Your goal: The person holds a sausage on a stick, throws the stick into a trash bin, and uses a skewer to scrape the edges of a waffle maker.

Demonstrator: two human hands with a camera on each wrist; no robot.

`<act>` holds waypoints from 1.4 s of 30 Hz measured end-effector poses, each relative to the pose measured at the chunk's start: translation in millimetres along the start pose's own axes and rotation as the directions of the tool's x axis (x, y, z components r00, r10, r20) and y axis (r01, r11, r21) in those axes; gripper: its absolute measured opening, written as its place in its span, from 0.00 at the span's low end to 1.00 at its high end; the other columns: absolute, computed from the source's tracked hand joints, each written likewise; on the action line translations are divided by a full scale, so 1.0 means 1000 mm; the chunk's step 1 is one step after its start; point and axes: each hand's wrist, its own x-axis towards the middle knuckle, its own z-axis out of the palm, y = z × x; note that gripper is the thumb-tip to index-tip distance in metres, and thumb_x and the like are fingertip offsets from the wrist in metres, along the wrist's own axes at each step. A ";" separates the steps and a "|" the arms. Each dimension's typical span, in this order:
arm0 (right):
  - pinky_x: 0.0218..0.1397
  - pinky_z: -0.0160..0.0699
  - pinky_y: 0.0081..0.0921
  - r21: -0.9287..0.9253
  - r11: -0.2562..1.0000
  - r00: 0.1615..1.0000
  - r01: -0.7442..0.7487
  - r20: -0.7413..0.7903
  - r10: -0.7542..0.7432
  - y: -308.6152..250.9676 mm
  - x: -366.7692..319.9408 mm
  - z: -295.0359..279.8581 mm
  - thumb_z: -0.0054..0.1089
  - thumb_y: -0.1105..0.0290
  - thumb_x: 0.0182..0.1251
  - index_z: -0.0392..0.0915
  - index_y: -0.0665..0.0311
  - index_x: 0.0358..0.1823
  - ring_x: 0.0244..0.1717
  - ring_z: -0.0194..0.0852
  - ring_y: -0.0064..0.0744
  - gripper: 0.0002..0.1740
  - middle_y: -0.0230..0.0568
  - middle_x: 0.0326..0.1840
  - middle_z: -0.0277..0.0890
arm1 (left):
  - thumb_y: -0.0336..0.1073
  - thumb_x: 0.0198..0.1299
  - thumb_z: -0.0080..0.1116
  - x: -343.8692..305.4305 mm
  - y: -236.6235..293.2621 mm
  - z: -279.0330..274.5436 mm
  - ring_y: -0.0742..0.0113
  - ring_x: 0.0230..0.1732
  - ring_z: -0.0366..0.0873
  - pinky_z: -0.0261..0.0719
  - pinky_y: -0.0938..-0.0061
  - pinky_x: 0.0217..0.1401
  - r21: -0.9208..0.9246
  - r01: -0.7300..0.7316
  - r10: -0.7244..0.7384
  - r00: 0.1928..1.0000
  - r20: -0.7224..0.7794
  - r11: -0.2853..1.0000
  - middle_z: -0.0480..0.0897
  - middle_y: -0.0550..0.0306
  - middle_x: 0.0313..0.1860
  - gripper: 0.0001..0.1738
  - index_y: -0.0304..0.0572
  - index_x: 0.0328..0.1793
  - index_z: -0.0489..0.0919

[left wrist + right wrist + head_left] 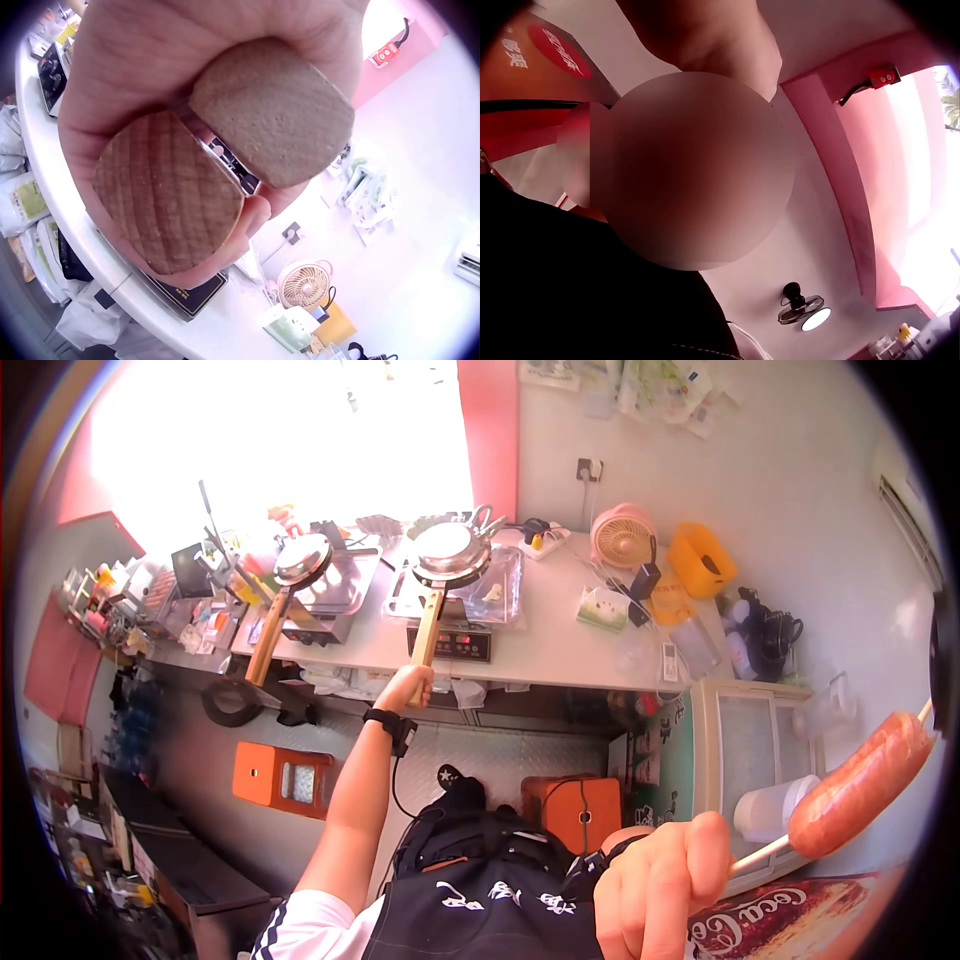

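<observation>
My left hand [408,685] grips the paired wooden handles [428,632] of a round, hinged metal pan [447,550] over the counter. Up close in the left wrist view, the fingers wrap both handle ends [169,191], with a narrow gap between the two. In front of my body, at lower right, my right hand [665,875] pinches a wooden skewer [765,853]. A browned sausage [860,785] is threaded on it, pointing up and right. The right wrist view shows part of that hand [720,37] at the top; the skewer does not show there.
A second round pan [303,563] with wooden handles [268,645] rests at left on a hob. Below the held pan sits an induction cooker [450,643] beside a clear tray [510,590]. A pink fan [622,538] stands farther right. Orange stools [285,778] are on the floor.
</observation>
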 end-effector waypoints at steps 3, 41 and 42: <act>0.12 0.71 0.32 0.010 1.000 0.999 -0.024 -0.039 0.025 0.001 0.003 0.002 0.42 0.71 0.76 0.58 0.65 0.31 0.10 0.69 0.43 0.12 0.81 0.33 0.75 | 0.37 0.48 0.53 -0.003 0.001 0.002 0.65 0.15 0.69 0.72 0.70 0.20 0.002 -0.022 0.022 1.000 -0.012 1.000 0.71 0.56 0.18 0.09 0.40 0.23 0.70; 0.12 0.58 0.19 -0.680 0.726 0.772 -0.104 -0.515 -0.372 -0.019 -0.090 -0.085 0.43 0.58 0.77 0.60 0.57 0.34 0.11 0.48 0.18 0.14 0.30 0.15 0.57 | 0.36 0.46 0.53 0.010 -0.009 -0.008 0.64 0.14 0.70 0.70 0.70 0.18 0.005 -0.068 0.067 0.997 0.029 0.998 0.71 0.57 0.16 0.08 0.40 0.21 0.70; 0.13 0.58 0.19 -0.731 0.663 0.735 -0.163 -0.538 -0.412 -0.021 -0.098 -0.091 0.44 0.58 0.77 0.61 0.58 0.33 0.12 0.48 0.17 0.15 0.29 0.16 0.57 | 0.36 0.46 0.53 0.009 -0.008 -0.007 0.64 0.14 0.70 0.70 0.70 0.18 0.005 -0.067 0.067 0.997 0.028 0.998 0.71 0.57 0.16 0.08 0.40 0.21 0.70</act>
